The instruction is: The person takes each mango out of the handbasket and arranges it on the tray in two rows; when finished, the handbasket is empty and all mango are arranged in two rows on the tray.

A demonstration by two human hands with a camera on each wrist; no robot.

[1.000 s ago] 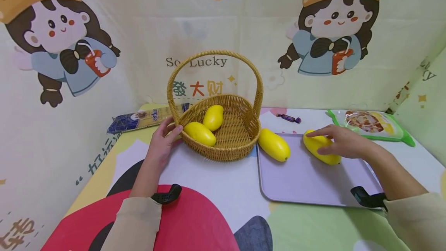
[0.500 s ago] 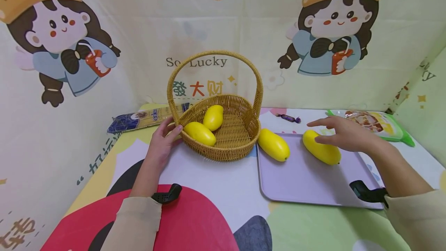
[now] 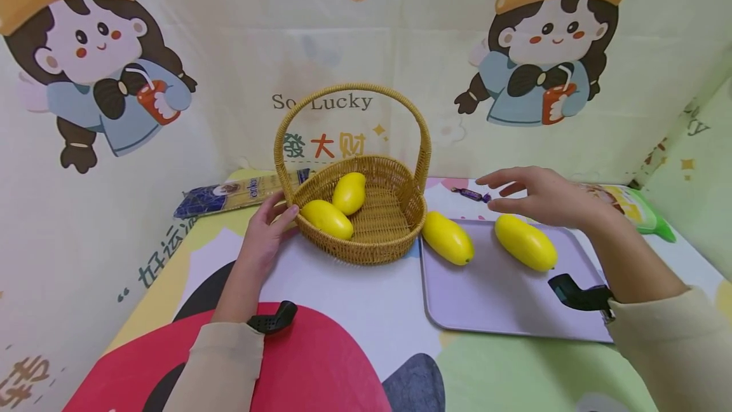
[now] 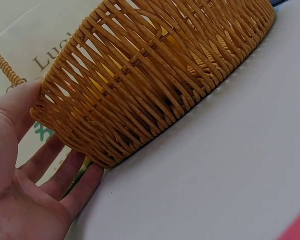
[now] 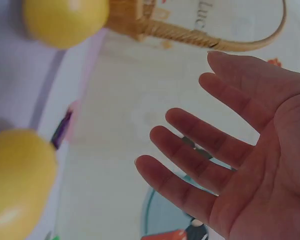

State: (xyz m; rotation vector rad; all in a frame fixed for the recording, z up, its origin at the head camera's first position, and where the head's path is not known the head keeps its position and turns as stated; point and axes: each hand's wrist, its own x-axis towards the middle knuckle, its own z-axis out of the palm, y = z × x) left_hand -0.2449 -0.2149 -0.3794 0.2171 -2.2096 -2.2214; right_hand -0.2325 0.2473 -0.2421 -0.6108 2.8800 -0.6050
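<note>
A wicker basket (image 3: 366, 253) with a tall hoop handle holds two smooth yellow, mango-like fruits (image 3: 327, 220). At its left side, my left hand (image 3: 265, 231) has the thumb at the rim and the fingers extended against the outer wall; the left wrist view shows the fingertips (image 4: 95, 175) low on the weave. Two longer yellow fruits lie to the right: one (image 3: 448, 238) at the left edge of a lilac tray (image 3: 503, 316), the other (image 3: 526, 243) on it. Above the tray's far edge hovers my right hand (image 3: 543, 199), fingers spread and holding nothing.
A small purple wrapped candy (image 3: 471, 194) lies behind the tray, left of the right hand's fingertips. A green-edged food packet (image 3: 640, 208) is at the back right, partly hidden by that hand. A long blue-and-gold packet (image 3: 229, 197) lies behind the left hand.
My right hand has lifted off the right-hand yellow fruit and moved up and back, toward the candy. The fruit stays on the tray. My left hand keeps its place on the basket.
</note>
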